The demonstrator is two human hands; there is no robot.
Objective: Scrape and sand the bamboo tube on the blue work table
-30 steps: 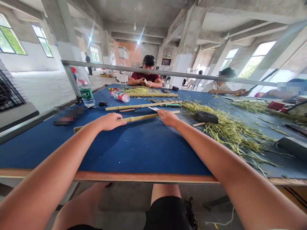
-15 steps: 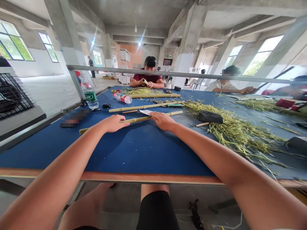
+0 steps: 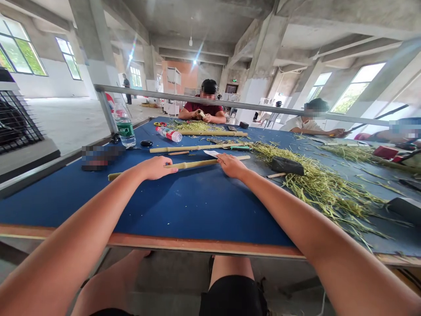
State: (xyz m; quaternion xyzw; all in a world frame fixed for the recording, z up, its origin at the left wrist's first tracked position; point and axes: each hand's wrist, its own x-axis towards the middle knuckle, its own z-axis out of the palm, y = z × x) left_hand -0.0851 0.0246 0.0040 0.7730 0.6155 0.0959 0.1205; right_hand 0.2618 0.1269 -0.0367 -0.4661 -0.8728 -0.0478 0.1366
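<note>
A slim bamboo pole [image 3: 197,164] lies across the blue table in front of me. My left hand [image 3: 158,167] is closed around it left of its middle, the thumb pointing right along it. Further right, my right hand [image 3: 232,165] is closed over the pole with a white sheet [image 3: 211,153], which looks like sandpaper, in its fingers. One corner of the sheet sticks out to the left; the rest is hidden under the fingers. Just beyond lie a second bamboo pole [image 3: 190,148], a short thin stick [image 3: 179,153] and a green-handled tool [image 3: 240,148].
Heaped bamboo shavings [image 3: 315,175] spread on the right, with a dark block [image 3: 287,166] on them. At left stand a green-labelled water bottle [image 3: 125,129] and a blurred-out object [image 3: 101,157]. Another bottle [image 3: 169,134] lies flat. Co-workers sit across the table beyond a metal rail [image 3: 230,103].
My right hand has slid to the right along the pole with the white sheet. My left hand keeps its hold at the same spot. The view has shifted slightly.
</note>
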